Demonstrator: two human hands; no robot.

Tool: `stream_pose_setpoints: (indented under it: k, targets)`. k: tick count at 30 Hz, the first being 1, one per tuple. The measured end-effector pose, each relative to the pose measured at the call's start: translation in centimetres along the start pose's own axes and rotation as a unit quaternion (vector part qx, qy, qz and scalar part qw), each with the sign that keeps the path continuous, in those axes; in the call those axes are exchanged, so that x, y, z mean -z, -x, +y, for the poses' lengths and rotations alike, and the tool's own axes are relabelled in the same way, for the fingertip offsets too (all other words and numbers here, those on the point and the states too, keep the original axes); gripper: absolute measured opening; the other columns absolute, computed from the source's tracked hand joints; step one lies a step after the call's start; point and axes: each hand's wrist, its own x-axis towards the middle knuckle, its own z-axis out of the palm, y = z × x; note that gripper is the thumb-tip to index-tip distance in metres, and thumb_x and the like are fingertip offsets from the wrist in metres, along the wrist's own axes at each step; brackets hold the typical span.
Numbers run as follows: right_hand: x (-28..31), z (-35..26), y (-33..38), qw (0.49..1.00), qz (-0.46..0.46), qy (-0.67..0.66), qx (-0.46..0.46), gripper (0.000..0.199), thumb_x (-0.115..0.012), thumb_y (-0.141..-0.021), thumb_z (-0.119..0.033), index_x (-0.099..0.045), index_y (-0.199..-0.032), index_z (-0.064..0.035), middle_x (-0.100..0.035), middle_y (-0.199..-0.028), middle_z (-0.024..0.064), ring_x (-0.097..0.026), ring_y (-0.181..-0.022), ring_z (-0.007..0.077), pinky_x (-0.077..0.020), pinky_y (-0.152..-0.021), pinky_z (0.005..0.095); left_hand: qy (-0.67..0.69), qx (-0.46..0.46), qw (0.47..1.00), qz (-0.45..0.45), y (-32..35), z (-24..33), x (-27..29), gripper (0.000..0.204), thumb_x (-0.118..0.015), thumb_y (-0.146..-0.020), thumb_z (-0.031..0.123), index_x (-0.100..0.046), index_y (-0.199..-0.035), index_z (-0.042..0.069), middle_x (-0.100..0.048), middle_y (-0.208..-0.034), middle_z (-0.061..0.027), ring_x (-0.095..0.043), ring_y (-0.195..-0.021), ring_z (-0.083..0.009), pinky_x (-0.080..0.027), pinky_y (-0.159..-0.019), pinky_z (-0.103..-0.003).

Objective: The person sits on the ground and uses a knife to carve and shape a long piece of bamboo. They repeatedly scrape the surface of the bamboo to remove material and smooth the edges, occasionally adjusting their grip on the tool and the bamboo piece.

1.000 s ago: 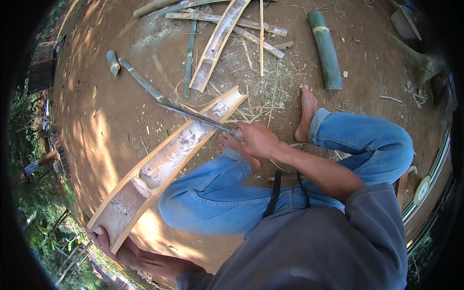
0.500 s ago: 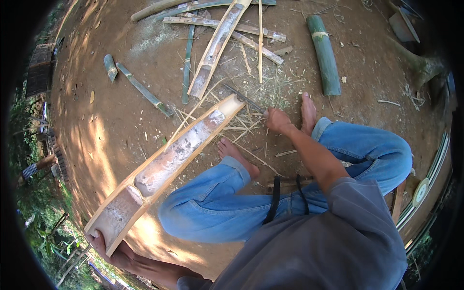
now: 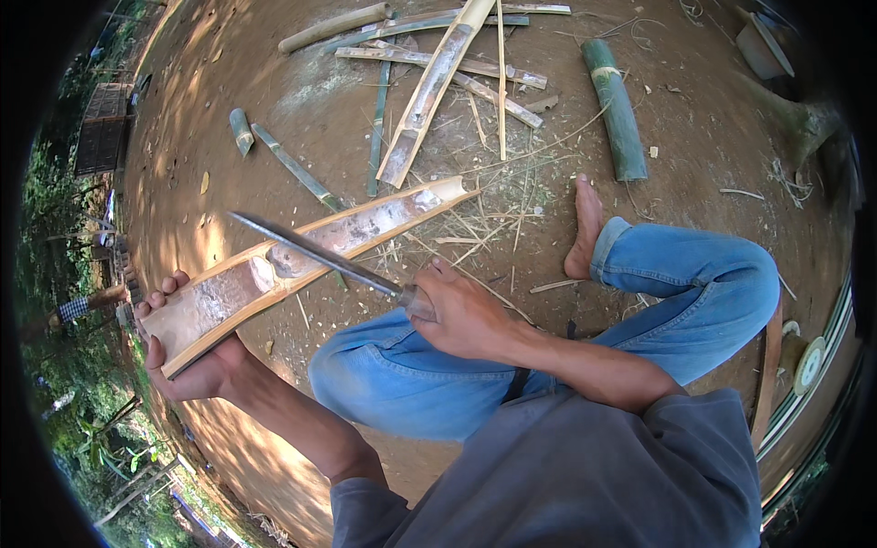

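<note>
A long half of split bamboo (image 3: 356, 228) lies slanted in front of me, hollow side up, with one inner node wall showing and a pale, stained inside. My left hand (image 3: 206, 365) grips its near left end from below, thumb at the near edge and fingertips curling over the far edge. In my right hand (image 3: 466, 310) is a long-bladed knife (image 3: 315, 251), closed round its handle. The blade points up and left and crosses above the bamboo near the node; whether it touches cannot be made out. The bamboo's far end is over scattered shavings (image 3: 493, 215).
Beyond lie another split bamboo half (image 3: 429, 96), several strips, and a thick green bamboo section (image 3: 617, 114) to the right. Shorter green bamboo pieces (image 3: 297, 164) are at left. My bare foot (image 3: 585, 228) rests on the dirt ground. A pale bucket (image 3: 766, 47) stands far right.
My right hand has drawn the knife back from the bamboo's far end to above its middle, near my left knee. The bamboo has tilted flatter, and my left hand has risen with its end.
</note>
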Motion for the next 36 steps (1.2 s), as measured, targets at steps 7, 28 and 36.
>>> stream_pose_setpoints:
  k: [7,28,36]
  targets:
    - [2.7,4.6,0.8,0.966,-0.05,-0.075,-0.242,0.03,-0.062,-0.08,-0.013,-0.057,-0.103,0.0056,-0.061,-0.104,0.0357,-0.061,-0.103,0.0447,-0.0523,-0.082,0.0492,0.031,-0.009,0.997,-0.064,1.2,0.5,1.8,0.047,-0.053,-0.064,0.023,-0.054,-0.103,-0.003,-0.055,-0.095,-0.018,-0.053,-0.096,-0.0369,-0.041,-0.097,-0.051]
    - [-1.5,13.3,-1.7,0.99,0.06,-0.042,-0.125,0.018,-0.059,-0.078,-0.015,-0.061,-0.087,0.0013,-0.062,-0.073,0.0261,-0.063,-0.069,0.0418,-0.0478,-0.064,0.0489,0.004,0.016,0.996,-0.082,-1.8,0.3,2.4,0.042,-0.053,-0.065,0.022,-0.054,-0.098,-0.003,-0.053,-0.095,-0.018,-0.052,-0.094,-0.0345,-0.04,-0.097,-0.052]
    - [-1.1,21.3,-1.5,0.969,0.06,0.015,-0.24,0.023,-0.06,-0.077,-0.014,-0.061,-0.095,0.0004,-0.063,-0.078,0.0281,-0.065,-0.077,0.0437,-0.0506,-0.071,0.0496,0.014,0.035,0.994,-0.105,-4.3,0.3,3.4,0.044,-0.055,-0.065,0.022,-0.054,-0.1,-0.005,-0.054,-0.097,-0.0181,-0.051,-0.097,-0.0372,-0.037,-0.1,-0.053]
